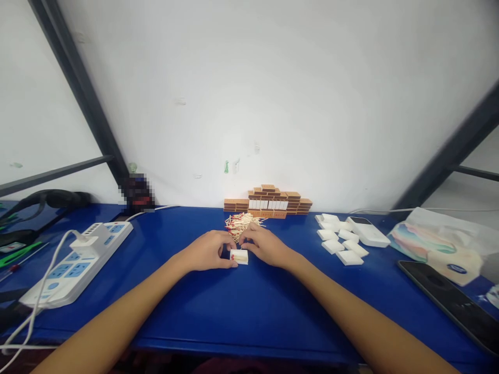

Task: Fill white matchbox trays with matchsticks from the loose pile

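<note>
A small white matchbox tray [239,256] with red-tipped matches in it rests on the blue table [241,306]. My left hand [210,250] curls around the tray's left end, fingers closed on it. My right hand [263,245] pinches at the tray's top right edge, fingers together. Just behind both hands lies a loose pile of matches [240,223]. Further back, against the wall, stands a stack of brown matchbox sleeves [273,201].
Several empty white trays [340,240] lie to the right, beside a white device [368,231], a tissue pack [432,244] and a dark phone [456,304]. A white power strip [78,262] with cable sits at the left. A dark frame bar leans at each side.
</note>
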`<state>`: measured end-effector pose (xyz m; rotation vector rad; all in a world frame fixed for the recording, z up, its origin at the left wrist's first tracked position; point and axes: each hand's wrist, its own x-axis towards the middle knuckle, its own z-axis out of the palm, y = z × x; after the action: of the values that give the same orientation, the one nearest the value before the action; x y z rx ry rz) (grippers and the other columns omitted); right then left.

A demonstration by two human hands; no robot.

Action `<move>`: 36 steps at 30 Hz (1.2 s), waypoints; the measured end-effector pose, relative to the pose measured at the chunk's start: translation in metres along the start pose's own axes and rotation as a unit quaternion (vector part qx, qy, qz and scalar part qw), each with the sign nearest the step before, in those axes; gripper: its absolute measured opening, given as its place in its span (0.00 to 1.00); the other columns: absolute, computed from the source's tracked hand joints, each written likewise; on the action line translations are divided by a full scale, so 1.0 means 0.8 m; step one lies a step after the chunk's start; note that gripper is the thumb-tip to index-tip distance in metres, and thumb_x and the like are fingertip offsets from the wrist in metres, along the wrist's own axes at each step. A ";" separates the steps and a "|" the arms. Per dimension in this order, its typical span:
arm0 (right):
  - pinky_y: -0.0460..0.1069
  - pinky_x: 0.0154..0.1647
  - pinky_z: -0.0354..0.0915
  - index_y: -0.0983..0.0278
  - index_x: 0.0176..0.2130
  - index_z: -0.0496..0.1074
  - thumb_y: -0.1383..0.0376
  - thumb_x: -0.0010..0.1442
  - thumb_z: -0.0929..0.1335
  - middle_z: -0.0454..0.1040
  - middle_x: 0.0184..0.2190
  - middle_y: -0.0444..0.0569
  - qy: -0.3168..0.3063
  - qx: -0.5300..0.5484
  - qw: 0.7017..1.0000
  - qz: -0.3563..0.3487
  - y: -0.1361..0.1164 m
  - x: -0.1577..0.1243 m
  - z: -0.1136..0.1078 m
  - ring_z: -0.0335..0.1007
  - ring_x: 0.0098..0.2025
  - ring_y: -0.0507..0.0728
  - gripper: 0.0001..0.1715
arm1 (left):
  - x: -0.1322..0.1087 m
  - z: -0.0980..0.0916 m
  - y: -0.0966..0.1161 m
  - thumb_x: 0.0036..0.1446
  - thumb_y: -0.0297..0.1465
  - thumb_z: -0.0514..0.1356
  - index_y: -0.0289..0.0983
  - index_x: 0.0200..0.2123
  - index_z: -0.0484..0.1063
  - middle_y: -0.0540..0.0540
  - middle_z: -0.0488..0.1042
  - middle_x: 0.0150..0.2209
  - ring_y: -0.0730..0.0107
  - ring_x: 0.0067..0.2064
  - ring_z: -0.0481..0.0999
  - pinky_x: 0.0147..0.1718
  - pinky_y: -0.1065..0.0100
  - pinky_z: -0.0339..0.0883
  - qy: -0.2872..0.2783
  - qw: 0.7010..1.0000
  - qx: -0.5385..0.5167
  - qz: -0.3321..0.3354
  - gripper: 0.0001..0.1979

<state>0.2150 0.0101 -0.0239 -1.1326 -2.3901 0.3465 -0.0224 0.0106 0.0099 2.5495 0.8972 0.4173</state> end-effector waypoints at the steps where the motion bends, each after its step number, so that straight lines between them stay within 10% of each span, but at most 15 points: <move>1: 0.47 0.43 0.61 0.60 0.44 0.75 0.67 0.69 0.68 0.69 0.42 0.47 -0.008 0.008 1.000 -0.005 0.001 -0.001 -0.001 0.69 0.42 0.54 0.05 | 0.000 -0.001 0.000 0.52 0.42 0.71 0.39 0.41 0.78 0.49 0.76 0.35 0.71 0.30 0.71 0.29 0.70 0.60 -0.006 1.000 -0.004 0.002 0.17; 18: 0.48 0.41 0.60 0.64 0.42 0.70 0.66 0.72 0.65 0.71 0.43 0.50 -0.014 -0.076 0.996 0.050 0.001 -0.001 -0.005 0.69 0.40 0.55 0.05 | -0.006 -0.013 -0.007 0.48 0.43 0.72 0.39 0.41 0.79 0.48 0.76 0.37 0.70 0.33 0.73 0.30 0.70 0.63 -0.032 0.999 0.005 -0.021 0.19; 29: 0.49 0.37 0.59 0.64 0.42 0.71 0.65 0.71 0.66 0.72 0.43 0.50 -0.037 -0.090 0.995 0.025 -0.058 -0.018 -0.005 0.70 0.40 0.56 0.05 | -0.004 -0.013 -0.008 0.50 0.44 0.71 0.38 0.37 0.79 0.48 0.74 0.35 0.70 0.33 0.72 0.30 0.70 0.62 -0.016 1.000 0.018 -0.011 0.18; 36: 0.49 0.37 0.60 0.63 0.43 0.71 0.66 0.72 0.64 0.73 0.41 0.49 0.040 -0.115 0.992 0.018 -0.040 -0.011 -0.012 0.70 0.39 0.55 0.06 | -0.004 -0.013 -0.007 0.49 0.44 0.72 0.38 0.38 0.79 0.48 0.75 0.36 0.70 0.32 0.72 0.30 0.70 0.62 -0.018 1.000 0.018 -0.018 0.19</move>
<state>0.2038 -0.0161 -0.0050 -1.2664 -2.3874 0.0348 -0.0318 0.0158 0.0158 2.5602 0.9448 0.3473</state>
